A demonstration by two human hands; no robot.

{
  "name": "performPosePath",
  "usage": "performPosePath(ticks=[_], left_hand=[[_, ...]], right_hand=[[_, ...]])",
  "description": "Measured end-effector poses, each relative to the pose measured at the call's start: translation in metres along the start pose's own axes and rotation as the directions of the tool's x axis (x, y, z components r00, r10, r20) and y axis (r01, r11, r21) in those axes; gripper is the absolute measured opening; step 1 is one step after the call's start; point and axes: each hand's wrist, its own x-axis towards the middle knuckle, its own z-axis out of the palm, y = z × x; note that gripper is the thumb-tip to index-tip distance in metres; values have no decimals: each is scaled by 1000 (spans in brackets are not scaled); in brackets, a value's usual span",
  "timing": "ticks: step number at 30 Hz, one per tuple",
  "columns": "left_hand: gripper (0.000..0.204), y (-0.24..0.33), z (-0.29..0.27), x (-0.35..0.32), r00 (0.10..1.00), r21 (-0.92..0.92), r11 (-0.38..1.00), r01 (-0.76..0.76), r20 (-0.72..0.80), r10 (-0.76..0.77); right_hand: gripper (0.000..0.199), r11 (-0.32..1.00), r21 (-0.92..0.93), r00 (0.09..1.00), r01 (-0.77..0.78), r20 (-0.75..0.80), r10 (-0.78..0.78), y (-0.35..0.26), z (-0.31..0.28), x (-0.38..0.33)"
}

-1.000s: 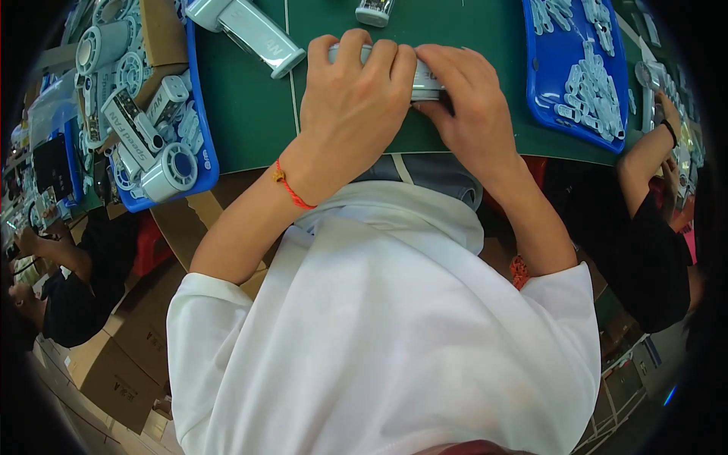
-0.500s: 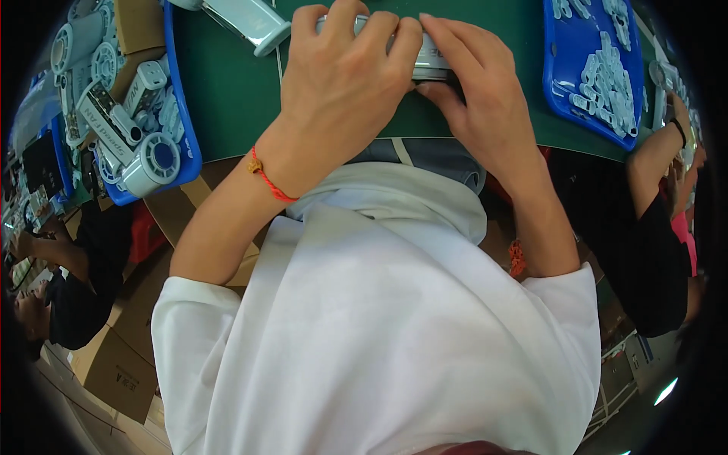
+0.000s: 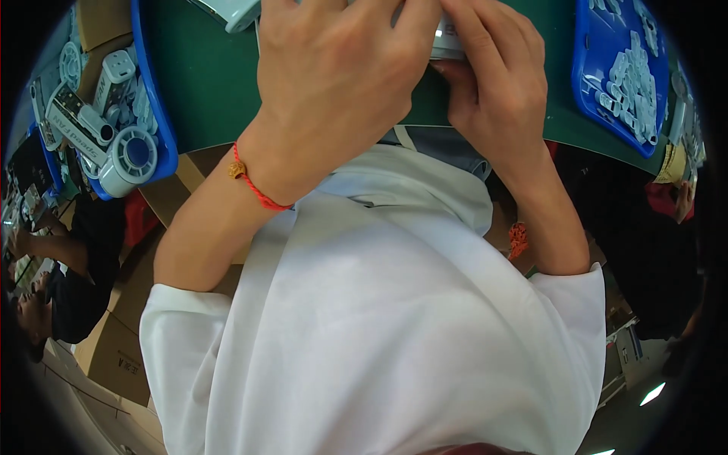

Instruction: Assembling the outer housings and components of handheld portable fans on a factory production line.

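Note:
At the top edge of the view, both my hands are closed around a white plastic casing [image 3: 449,39]. Only its right end shows between them. My left hand [image 3: 341,76], with a red cord and bead at the wrist, covers most of it from above. The fingertips of this hand run out of the picture. My right hand [image 3: 504,72] grips the right end, thumb below and fingers over the top. Beyond my left hand, another white plastic part [image 3: 233,14] lies on the green tabletop [image 3: 201,95], cut off by the picture's edge.
A blue bin [image 3: 164,133] at the left holds white plastic housings [image 3: 130,163] and a piece of cardboard. At the right, a blue tray [image 3: 588,87] carries small translucent pieces [image 3: 635,87]. Co-workers sit on both sides. Cardboard boxes [image 3: 117,360] stand low on the left.
My hands and the casing now sit higher in the picture, still gripped. The loose white part has slid mostly out at the top. The right-hand co-worker's arm has shifted.

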Motion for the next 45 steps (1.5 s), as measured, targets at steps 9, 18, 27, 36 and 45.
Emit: performPosePath(ticks=[9, 18, 27, 36, 45], left_hand=[[39, 0, -18, 22, 996, 6, 996, -91, 6, 91], [9, -50, -87, 201, 995, -450, 893, -8, -96, -39], [70, -240, 94, 439, 927, 170, 933, 317, 152, -343], [33, -195, 81, 429, 932, 42, 987, 153, 327, -159], [64, -26, -33, 241, 954, -547, 782, 300, 163, -252]], right_hand=[[63, 939, -254, 972, 231, 90, -215, -13, -64, 2], [53, 940, 275, 973, -201, 164, 161, -20, -132, 11], [38, 948, 276, 982, -161, 143, 125, -5, -165, 43], [33, 676, 733, 966, 74, -222, 135, -7, -125, 54], [20, 688, 505, 789, 521, -592, -164, -65, -113, 10]])
